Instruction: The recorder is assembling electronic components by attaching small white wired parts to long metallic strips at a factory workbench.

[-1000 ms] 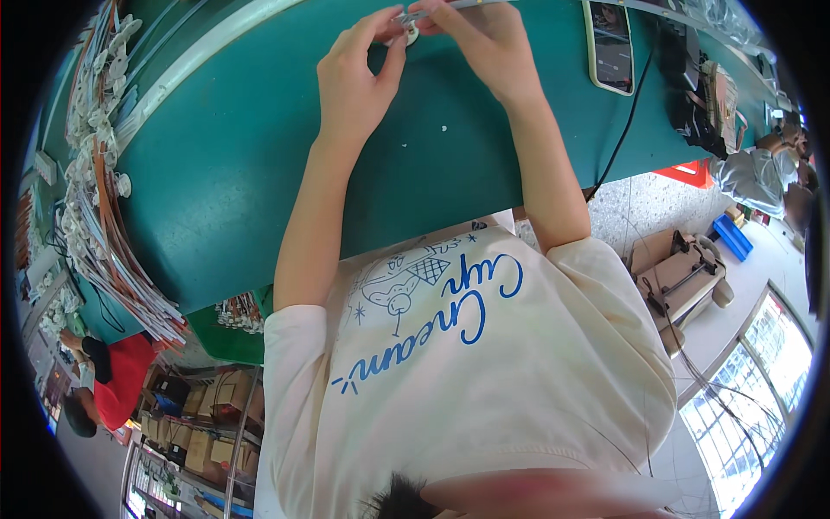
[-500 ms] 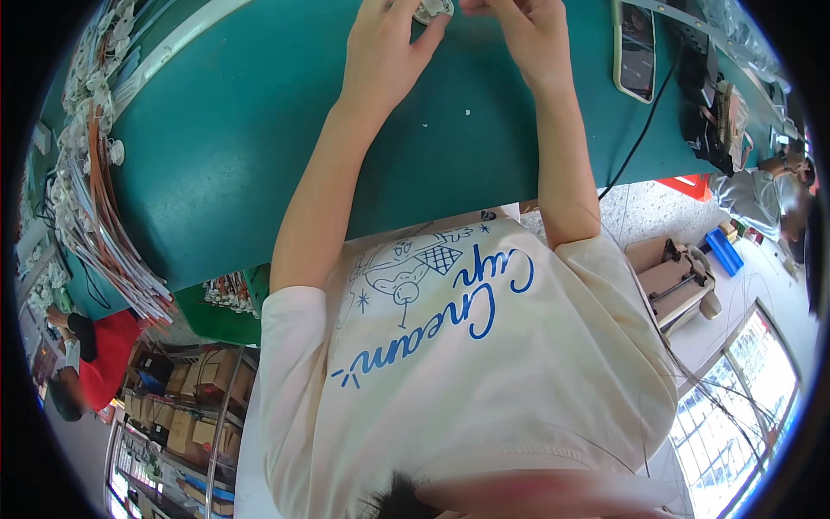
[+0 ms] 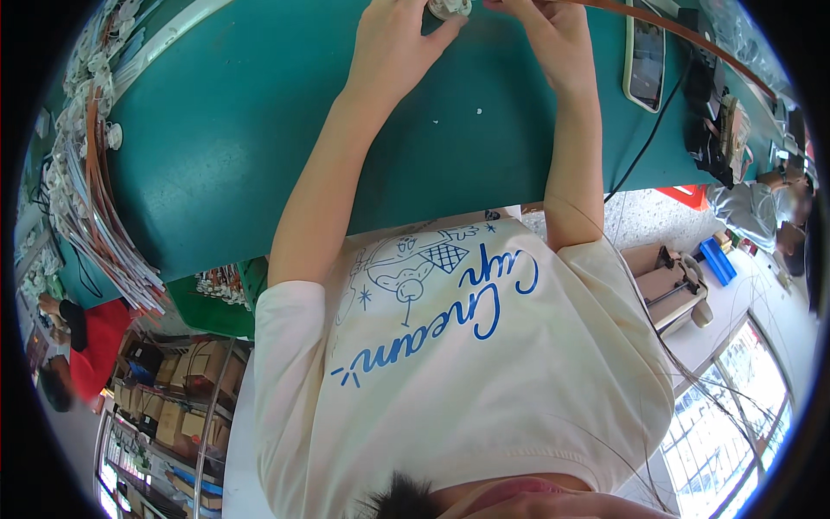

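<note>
At the top edge of the head view, my left hand (image 3: 398, 43) is closed around a small white round part (image 3: 450, 9), its thumb along the part's near side. My right hand (image 3: 558, 43) is just to the right, fingers pinched together. From it a flat brown wire strip (image 3: 670, 26) runs off to the right, passing over a phone (image 3: 646, 65). The fingertips of both hands are partly cut off by the frame's edge. Beneath them is the green tabletop (image 3: 259, 130), with two tiny white scraps on it.
Bundled wires with white ends (image 3: 95, 199) line the table's left side. A black cable (image 3: 644, 147) crosses the right side near dark items. Below the table's left edge stands a green bin (image 3: 207, 316). One person in red (image 3: 99, 346) and another in grey (image 3: 752, 208) are nearby.
The brown wire strip has come into view at my right hand, stretching rightward over the phone. Both hands appear slightly farther right in the picture, and the view has shifted a little.
</note>
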Tool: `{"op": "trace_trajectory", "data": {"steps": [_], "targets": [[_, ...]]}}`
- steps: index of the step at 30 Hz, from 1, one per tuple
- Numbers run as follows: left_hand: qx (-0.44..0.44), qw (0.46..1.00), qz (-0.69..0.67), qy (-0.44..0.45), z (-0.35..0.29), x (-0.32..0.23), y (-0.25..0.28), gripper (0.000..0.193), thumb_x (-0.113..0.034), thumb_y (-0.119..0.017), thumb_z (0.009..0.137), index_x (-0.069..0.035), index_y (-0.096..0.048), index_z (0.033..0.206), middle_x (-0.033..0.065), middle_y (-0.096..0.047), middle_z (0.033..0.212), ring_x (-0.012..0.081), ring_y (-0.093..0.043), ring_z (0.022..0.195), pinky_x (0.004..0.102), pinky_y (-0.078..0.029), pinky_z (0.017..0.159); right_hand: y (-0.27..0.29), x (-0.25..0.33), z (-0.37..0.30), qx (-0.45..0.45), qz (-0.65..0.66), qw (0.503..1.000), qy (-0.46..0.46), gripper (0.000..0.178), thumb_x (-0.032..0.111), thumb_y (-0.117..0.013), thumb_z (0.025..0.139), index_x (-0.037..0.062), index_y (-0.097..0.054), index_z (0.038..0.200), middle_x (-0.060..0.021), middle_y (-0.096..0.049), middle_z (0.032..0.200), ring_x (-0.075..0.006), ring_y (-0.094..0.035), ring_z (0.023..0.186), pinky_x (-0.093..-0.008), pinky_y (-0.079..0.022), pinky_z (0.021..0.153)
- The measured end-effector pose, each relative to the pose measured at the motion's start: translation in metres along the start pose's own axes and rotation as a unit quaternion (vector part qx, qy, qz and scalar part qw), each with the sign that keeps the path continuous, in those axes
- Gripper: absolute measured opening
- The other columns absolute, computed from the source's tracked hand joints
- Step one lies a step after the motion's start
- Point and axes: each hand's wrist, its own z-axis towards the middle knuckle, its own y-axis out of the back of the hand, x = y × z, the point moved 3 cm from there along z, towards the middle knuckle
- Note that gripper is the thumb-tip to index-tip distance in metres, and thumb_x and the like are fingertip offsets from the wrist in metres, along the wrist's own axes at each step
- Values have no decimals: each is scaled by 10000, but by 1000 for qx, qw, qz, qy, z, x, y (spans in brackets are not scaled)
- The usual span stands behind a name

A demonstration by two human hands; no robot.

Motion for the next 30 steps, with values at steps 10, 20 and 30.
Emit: {"op": "trace_trajectory", "data": {"steps": [10, 20, 30], "targets": [[2, 1000, 15, 18, -1, 2, -1, 384, -98, -686, 743, -34, -538, 1092, 159, -576, 1017, 340, -567, 934, 378, -470, 787, -9, 21, 0, -42, -129, 989, -64, 147, 56, -534, 908, -21, -462, 1010, -117, -623, 963, -155, -622, 894, -263, -515, 793], [80, 993, 27, 87, 2, -8, 7, 320, -91, -697, 692, -43, -583, 987, 158, -538, 1002, 338, -535, 930, 378, -447, 798, -6, 18, -4, -22, -64, 983, -168, 142, 73, -554, 903, 30, -477, 1015, -78, -631, 918, -106, -607, 805, -204, -498, 705], [52, 998, -38, 16, 0, 1, 9, 281, -57, -680, 701, -19, -573, 957, 150, -546, 980, 346, -559, 860, 373, -469, 756, -10, 23, -3, -39, -206, 973, -96, 155, 114, -599, 888, 14, -513, 971, -20, -591, 866, -54, -556, 758, -160, -449, 674]]}}
